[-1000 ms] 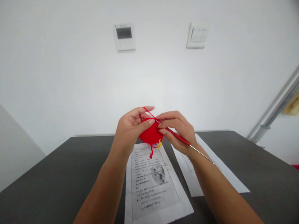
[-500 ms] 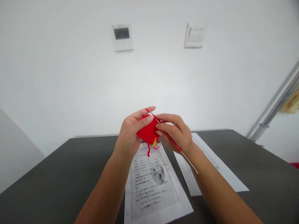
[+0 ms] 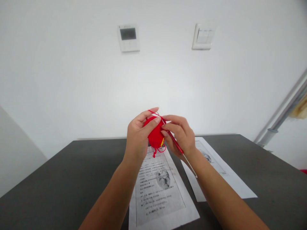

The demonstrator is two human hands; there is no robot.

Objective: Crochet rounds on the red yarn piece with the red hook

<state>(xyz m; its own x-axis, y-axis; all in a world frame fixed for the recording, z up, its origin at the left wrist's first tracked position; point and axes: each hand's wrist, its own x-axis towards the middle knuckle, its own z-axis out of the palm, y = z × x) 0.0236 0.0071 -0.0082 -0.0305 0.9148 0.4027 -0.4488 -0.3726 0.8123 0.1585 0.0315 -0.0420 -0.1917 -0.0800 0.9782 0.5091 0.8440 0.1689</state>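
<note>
Left hand [image 3: 138, 135]: was partly curled, thumb pressed on the front of the red yarn piece [image 3: 155, 134], index finger stretched out along the top.
Right hand [image 3: 181, 135]: was closed in a pinch around the red grip of the hook [image 3: 176, 143], its fingertips close against the yarn work.
Red yarn piece: was held up between both hands, above the near end of the surface by the wall; it looked rounded, and whether it was flat or hollow could not be told.
Hook: slanted from the upper edge of the piece down past the right wrist, with bare metal at either end of the grip.
Working strand [image 3: 153, 112]: crossed from the left index finger to the hook.
Yellow marker [image 3: 162, 142]: sat at the lower right edge of the piece.
Yarn tail [image 3: 154, 154]: dangled below, beside a thin red loop.
Printed sheet [image 3: 163, 204]: lay under the hands, with text and a dark oval picture.
Second sheet [image 3: 236, 187]: lay to its right, partly hidden behind the right forearm.
Surface [image 3: 59, 185]: was dark grey and carried both papers.
Wall [image 3: 158, 73]: was white, bearing a screened panel [image 3: 128, 38] and a switch plate [image 3: 203, 36].
</note>
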